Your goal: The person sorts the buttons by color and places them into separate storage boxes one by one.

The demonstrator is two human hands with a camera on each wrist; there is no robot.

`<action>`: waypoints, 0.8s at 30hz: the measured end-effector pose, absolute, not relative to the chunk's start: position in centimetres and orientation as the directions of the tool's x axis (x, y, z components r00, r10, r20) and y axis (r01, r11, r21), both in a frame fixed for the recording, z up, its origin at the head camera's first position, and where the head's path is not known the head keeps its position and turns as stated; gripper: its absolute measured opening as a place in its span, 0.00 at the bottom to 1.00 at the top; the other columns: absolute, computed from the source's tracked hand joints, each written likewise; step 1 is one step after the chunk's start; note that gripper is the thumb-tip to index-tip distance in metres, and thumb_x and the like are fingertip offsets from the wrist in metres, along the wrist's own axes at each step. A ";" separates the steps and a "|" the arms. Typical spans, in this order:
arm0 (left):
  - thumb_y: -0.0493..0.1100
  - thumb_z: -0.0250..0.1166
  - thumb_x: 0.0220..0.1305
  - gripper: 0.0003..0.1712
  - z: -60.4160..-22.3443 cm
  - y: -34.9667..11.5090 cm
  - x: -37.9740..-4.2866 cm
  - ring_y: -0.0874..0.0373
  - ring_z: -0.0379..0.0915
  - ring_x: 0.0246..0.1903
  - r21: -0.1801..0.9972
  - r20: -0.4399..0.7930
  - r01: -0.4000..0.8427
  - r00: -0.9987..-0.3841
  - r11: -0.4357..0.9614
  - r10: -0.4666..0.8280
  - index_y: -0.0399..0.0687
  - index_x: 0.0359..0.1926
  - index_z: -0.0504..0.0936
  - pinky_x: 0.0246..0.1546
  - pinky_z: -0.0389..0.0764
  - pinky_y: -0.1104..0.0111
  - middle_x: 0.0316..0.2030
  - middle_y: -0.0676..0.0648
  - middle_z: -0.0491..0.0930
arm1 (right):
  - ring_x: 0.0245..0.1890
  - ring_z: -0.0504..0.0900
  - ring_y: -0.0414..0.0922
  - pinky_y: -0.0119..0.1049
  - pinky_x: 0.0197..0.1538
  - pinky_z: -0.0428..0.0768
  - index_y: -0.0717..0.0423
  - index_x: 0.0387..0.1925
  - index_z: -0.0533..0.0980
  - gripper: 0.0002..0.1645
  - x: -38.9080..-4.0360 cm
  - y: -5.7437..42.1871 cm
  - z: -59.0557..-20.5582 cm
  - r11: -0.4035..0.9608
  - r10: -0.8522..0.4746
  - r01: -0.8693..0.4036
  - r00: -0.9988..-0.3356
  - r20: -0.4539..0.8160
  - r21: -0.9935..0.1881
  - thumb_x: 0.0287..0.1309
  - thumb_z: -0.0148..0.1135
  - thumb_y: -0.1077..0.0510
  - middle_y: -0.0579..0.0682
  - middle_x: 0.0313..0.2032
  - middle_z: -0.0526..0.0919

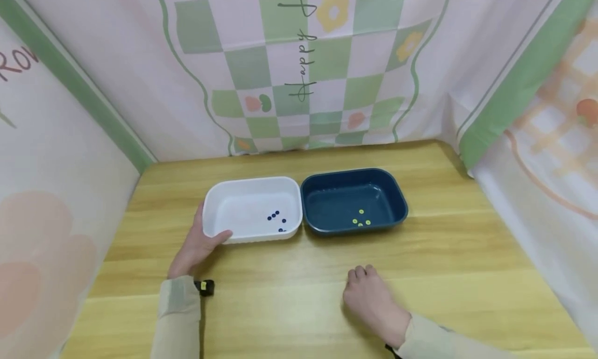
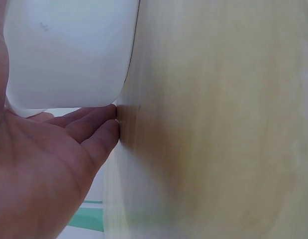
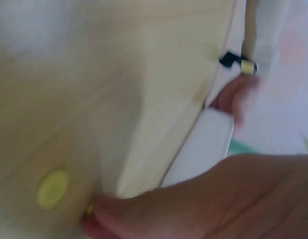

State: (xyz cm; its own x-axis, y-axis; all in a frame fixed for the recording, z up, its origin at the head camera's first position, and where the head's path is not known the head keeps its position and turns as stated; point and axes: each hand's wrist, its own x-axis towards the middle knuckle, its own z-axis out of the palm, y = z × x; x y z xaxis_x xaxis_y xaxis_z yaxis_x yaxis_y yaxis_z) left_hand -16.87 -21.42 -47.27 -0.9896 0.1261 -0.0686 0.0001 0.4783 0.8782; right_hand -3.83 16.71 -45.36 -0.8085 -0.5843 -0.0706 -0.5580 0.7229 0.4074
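A white plastic basin (image 1: 252, 236) stands on the table, with several small dark blue buttons (image 1: 273, 216) at its right end. My left hand (image 1: 200, 243) grips the basin's left end, the thumb over its front rim and the fingers along the end wall. In front of the dark blue basin (image 1: 322, 228), my right hand (image 1: 369, 299) is low over the table with fingers curled down. In the right wrist view a yellow button (image 3: 53, 189) lies beside the fingertips. A sliver of another yellow button (image 3: 90, 208) shows between thumb and finger, mostly hidden.
The dark blue basin stands against the white one's right side, with several yellow buttons (image 1: 368, 222) in it. Wood-grain table (image 1: 280, 307) extends around both. Patterned curtains (image 1: 289, 130) enclose the back and sides.
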 end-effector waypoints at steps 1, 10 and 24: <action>0.46 0.74 0.55 0.66 -47.4 -21.3 -16.9 0.36 0.49 0.68 0.882 -0.070 -0.002 -0.989 0.471 0.127 0.52 0.77 0.32 0.66 0.52 0.42 0.73 0.34 0.46 | 0.24 0.68 0.46 0.38 0.31 0.71 0.60 0.16 0.75 0.10 -3.7 16.4 -45.3 0.701 -0.582 -0.552 -0.809 -0.087 0.451 0.50 0.61 0.63 0.51 0.20 0.71; 0.50 0.74 0.54 0.67 -48.9 -22.1 -17.8 0.37 0.48 0.68 0.879 -0.041 0.029 -0.990 0.475 0.136 0.58 0.77 0.32 0.66 0.52 0.42 0.74 0.37 0.45 | 0.23 0.68 0.45 0.37 0.29 0.70 0.61 0.18 0.75 0.11 -4.2 16.0 -45.1 0.727 -0.541 -0.533 -0.833 -0.117 0.433 0.52 0.62 0.61 0.51 0.20 0.68; 0.42 0.74 0.55 0.65 -46.8 -21.5 -17.4 0.33 0.49 0.67 0.880 -0.054 0.025 -0.987 0.474 0.152 0.48 0.77 0.32 0.65 0.52 0.39 0.73 0.32 0.45 | 0.20 0.70 0.43 0.34 0.24 0.72 0.57 0.42 0.81 0.16 -12.0 24.1 -40.2 0.494 -0.194 -0.001 -0.975 -0.109 -0.869 0.67 0.59 0.48 0.49 0.21 0.72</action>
State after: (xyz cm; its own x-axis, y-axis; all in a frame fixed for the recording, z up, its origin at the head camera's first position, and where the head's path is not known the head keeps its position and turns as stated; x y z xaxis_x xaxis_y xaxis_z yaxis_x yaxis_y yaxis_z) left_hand -17.36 -21.46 -46.78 -0.9869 0.1519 -0.0538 0.0250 0.4744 0.8799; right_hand -12.03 24.11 -40.18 -0.9749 -0.1940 -0.1093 -0.0008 0.4941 -0.8694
